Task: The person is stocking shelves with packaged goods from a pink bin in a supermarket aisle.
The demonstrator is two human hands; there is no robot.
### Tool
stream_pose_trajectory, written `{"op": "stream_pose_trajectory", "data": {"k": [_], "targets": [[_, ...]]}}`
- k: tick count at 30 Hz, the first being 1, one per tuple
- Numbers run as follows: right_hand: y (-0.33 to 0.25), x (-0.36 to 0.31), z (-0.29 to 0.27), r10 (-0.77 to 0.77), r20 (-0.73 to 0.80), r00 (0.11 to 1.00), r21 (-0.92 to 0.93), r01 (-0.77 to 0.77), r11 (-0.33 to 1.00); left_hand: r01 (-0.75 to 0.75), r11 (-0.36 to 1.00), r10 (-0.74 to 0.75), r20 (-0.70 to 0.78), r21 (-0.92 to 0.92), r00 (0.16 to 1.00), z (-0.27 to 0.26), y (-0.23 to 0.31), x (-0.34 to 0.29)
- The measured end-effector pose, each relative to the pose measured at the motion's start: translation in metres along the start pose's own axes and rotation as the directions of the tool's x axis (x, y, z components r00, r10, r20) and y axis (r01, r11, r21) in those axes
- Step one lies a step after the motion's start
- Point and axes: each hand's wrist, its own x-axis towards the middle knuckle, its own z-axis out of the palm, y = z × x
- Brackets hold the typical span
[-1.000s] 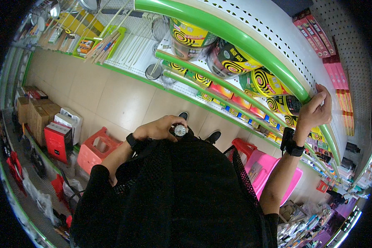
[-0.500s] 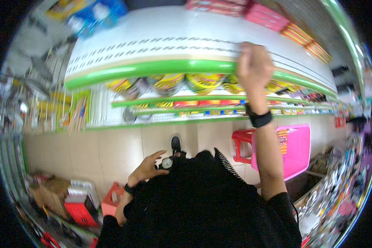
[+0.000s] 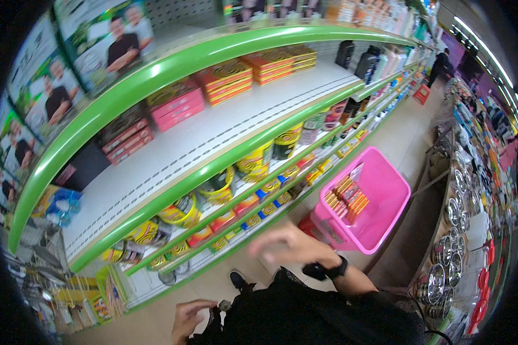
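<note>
My right hand [image 3: 288, 244] is blurred in front of the lower shelves, left of a pink plastic basket [image 3: 390, 224]. Its fingers look loosely stretched, and nothing shows in them. Low down by my dark shirt, my left hand [image 3: 191, 316] has its fingers partly extended and apart, close to a small round object [image 3: 224, 306] at the shirt's edge. Inside the basket lie several flat red and yellow packs [image 3: 346, 198]. Similar flat boxes stand in stacks on the white shelf [image 3: 195, 155], among them pink boxes [image 3: 177, 104] and orange-yellow boxes [image 3: 223, 80].
Yellow round tubs [image 3: 254, 161] line the shelf below. A red stool [image 3: 309, 224] stands under the basket. To the right, a display holds steel bowls [image 3: 434, 282] and red-lidded containers [image 3: 480, 296]. Far down the aisle stands another person [image 3: 440, 66].
My right hand has come down off the shelf edge to a place beside the basket. The view has turned right, bringing more of the aisle in. My left hand stays low by my body.
</note>
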Motion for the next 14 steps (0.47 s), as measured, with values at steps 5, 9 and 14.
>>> {"op": "stream_pose_trajectory", "data": {"k": [5, 9, 14], "targets": [[-0.039, -0.120, -0.026, -0.521, 0.545, 0.657, 0.461, 0.285, 0.841, -0.455, 0.803, 0.577, 0.314, -0.384, 0.754, 0.042, 0.053, 0.026], [-0.076, -0.165, -0.028, -0.639, 0.299, 0.709, 0.376, 0.528, 0.762, -0.310, 0.921, 0.381, 0.720, -0.237, 0.580, 0.055, 0.087, 0.073], [-0.071, -0.226, -0.030, -0.577, 0.166, 0.800, 0.263, 0.528, 0.808, -0.308, 0.825, 0.554, 0.783, -0.473, 0.283, 0.084, 0.077, 0.127]]}}
